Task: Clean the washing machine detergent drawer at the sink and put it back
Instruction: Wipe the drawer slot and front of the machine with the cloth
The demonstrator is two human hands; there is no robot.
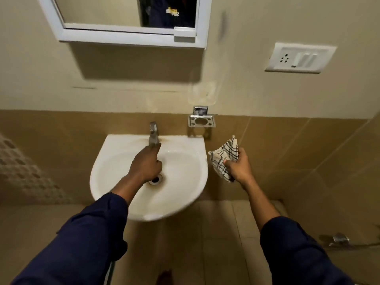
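Beige wall carries a white-framed mirror and switchboard.

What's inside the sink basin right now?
Only the drain shows in the sink, and it is half hidden. The left hand and its forearm, reaching toward the tap, cover part of the bowl.

White sink, navy sleeves, white cloth (black checks).
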